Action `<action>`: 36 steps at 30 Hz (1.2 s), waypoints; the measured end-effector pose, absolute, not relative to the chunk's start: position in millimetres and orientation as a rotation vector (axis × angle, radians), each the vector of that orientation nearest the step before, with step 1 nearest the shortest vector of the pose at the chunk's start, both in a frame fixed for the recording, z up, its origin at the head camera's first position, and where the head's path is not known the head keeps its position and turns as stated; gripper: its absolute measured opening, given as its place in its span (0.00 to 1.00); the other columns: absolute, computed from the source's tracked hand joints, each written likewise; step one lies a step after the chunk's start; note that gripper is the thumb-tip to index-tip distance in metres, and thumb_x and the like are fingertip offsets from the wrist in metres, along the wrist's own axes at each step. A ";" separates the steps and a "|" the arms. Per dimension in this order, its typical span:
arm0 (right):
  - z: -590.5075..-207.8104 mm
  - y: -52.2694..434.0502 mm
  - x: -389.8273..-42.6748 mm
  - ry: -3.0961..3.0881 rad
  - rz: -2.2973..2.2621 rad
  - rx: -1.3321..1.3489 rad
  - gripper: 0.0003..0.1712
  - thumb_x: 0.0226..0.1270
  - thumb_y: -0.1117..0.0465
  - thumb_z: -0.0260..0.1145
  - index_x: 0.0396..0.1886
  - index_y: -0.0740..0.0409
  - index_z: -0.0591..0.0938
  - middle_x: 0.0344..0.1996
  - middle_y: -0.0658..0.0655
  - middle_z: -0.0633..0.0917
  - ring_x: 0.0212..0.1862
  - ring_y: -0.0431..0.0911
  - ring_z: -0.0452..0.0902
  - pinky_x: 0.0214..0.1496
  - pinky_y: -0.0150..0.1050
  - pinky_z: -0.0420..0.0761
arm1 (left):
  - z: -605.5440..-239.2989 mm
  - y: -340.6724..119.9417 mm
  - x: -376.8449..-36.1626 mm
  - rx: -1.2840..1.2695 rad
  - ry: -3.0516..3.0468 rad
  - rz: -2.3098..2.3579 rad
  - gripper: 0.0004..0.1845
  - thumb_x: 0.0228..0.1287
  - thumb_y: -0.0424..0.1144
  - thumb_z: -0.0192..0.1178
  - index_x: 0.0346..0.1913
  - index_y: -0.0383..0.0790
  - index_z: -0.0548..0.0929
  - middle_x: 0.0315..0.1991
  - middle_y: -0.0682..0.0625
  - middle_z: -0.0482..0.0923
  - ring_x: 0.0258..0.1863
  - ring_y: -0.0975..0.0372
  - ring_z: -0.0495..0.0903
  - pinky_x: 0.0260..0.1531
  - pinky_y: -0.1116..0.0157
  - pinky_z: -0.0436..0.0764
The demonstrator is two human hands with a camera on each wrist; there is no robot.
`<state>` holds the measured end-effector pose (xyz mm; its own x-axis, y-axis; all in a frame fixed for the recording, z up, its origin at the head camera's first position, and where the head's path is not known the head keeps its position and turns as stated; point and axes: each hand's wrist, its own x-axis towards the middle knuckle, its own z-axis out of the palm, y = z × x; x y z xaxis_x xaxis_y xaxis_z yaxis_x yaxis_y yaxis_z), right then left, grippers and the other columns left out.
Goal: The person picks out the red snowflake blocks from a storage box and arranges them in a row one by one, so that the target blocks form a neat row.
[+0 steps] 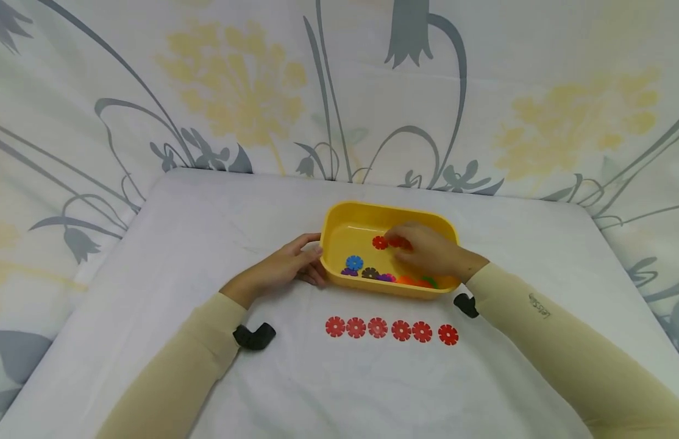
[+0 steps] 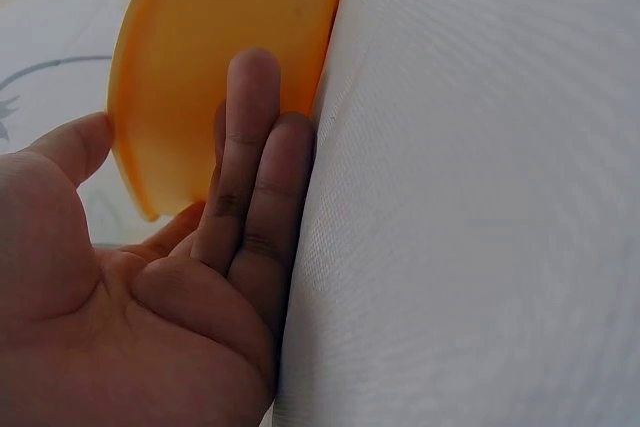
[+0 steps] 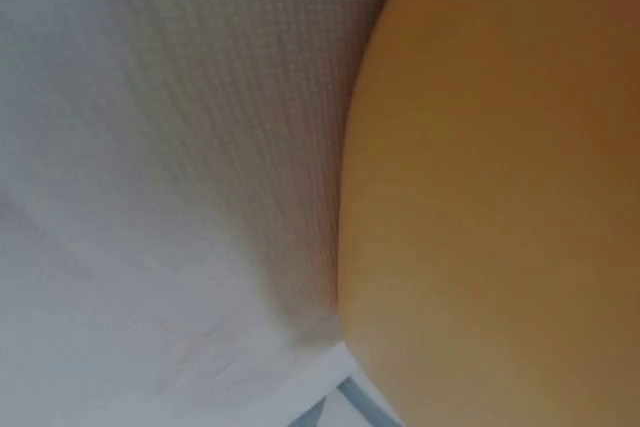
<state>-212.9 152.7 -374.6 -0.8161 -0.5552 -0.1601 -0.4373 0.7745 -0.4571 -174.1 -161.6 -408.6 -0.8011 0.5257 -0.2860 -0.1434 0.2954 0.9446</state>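
Note:
A yellow plastic tray [image 1: 391, 211] holds small flower-shaped discs. My left hand [image 1: 287, 266] rests against the tray's left end. In the left wrist view its thumb [image 2: 82, 147] touches the rim, and straight fingers [image 2: 255, 107] lie along the outer wall. My right hand [image 1: 427, 247] reaches inside over the right half, fingers bent down beside a red disc [image 1: 380, 242] and other red pieces; its fingertips are partly hidden, so I cannot tell whether they pinch one. A blue disc [image 1: 354, 263] and a dark brown disc [image 1: 370, 274] lie at the near wall.
Several red discs [image 1: 378, 328] lie in a row on the white cloth [image 1: 295, 390] in front of the tray. Purple, orange and green pieces sit along the tray's near side. A floral-patterned cloth [image 1: 350, 91] rises behind the table.

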 end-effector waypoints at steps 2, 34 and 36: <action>-376.6 148.9 -213.6 2.683 -0.586 -0.751 0.23 0.70 0.60 0.67 0.62 0.58 0.78 0.45 0.56 0.83 0.49 0.49 0.77 0.57 0.44 0.82 | -408.4 -161.5 -174.1 0.336 2.008 1.545 0.30 0.80 0.53 0.44 0.78 0.51 0.54 0.45 0.41 0.85 0.43 0.55 0.87 0.54 0.61 0.84; -384.6 139.7 -211.5 2.581 -0.689 -0.567 0.18 0.66 0.55 0.71 0.50 0.54 0.76 0.35 0.54 0.80 0.39 0.46 0.75 0.45 0.35 0.80 | -409.5 -161.1 -174.8 0.317 2.001 1.552 0.30 0.80 0.53 0.45 0.78 0.51 0.54 0.44 0.40 0.85 0.42 0.55 0.87 0.54 0.60 0.84; -384.7 139.5 -210.5 2.585 -0.700 -0.572 0.18 0.66 0.56 0.72 0.50 0.54 0.75 0.38 0.54 0.80 0.43 0.47 0.75 0.49 0.37 0.81 | -409.2 -161.1 -174.1 0.326 2.000 1.554 0.30 0.80 0.52 0.44 0.78 0.50 0.53 0.44 0.40 0.85 0.42 0.55 0.87 0.54 0.60 0.84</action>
<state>-210.5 139.5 -384.7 -0.8360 -0.4790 -0.2678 -0.2783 0.7906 -0.5455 -174.1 -161.1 -409.2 -0.8019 0.5210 -0.2924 -0.1545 0.2918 0.9439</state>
